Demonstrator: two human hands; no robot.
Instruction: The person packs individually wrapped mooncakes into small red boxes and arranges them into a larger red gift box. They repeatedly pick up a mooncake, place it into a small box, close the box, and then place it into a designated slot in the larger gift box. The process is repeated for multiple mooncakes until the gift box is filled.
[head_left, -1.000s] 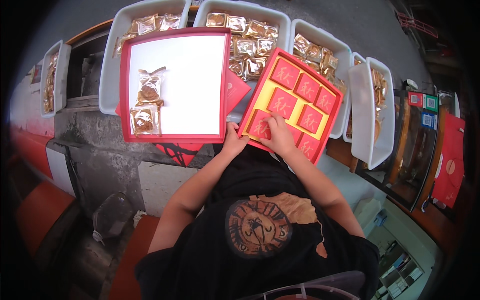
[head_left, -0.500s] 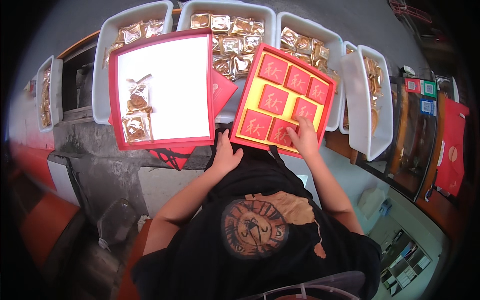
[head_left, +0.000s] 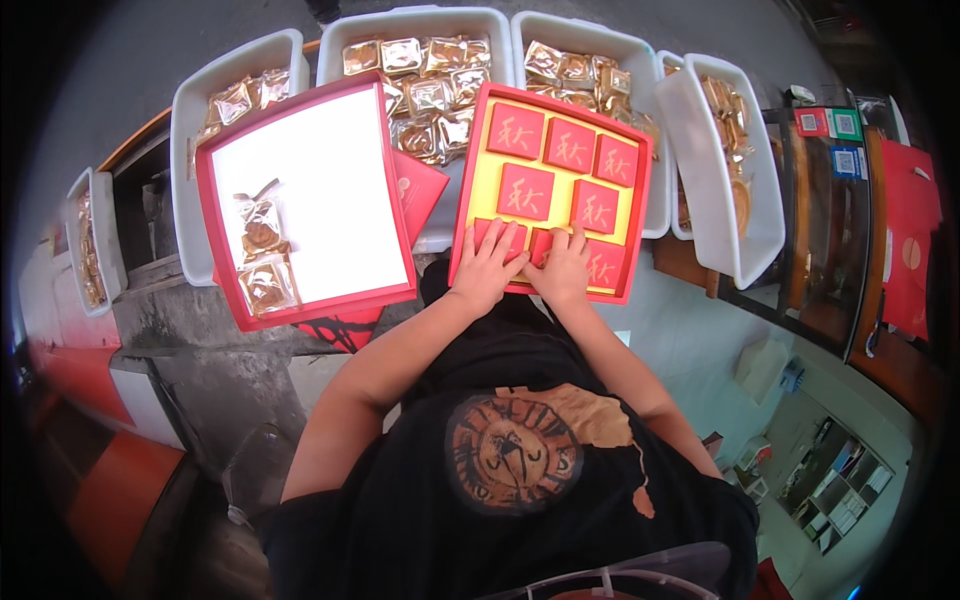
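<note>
A shallow red gift box (head_left: 640, 235) with a yellow inner tray lies before me, holding several small square red boxes (head_left: 570, 143) with gold lettering. My left hand (head_left: 487, 270) rests on its near edge, fingers spread over the lower-left small box (head_left: 492, 232). Close beside it, my right hand (head_left: 562, 272) has thumb and fingers around the lower-middle small box (head_left: 541, 242), which they partly hide. To the left is a second red box (head_left: 395, 240) with a white inside. Clear-wrapped golden-brown pastries (head_left: 268, 286) lie along its left side.
Pale plastic tubs of wrapped pastries stand along the far side, including the middle tub (head_left: 440, 15) and a tilted tub (head_left: 725, 220) at right. A red folded piece (head_left: 420, 190) shows beneath the white-lined box. A glass-fronted cabinet (head_left: 810, 270) stands at far right.
My left hand has come up from the gap between the boxes onto the gift box. My right hand has moved left. The gift box now sits straighter and shifted left in view.
</note>
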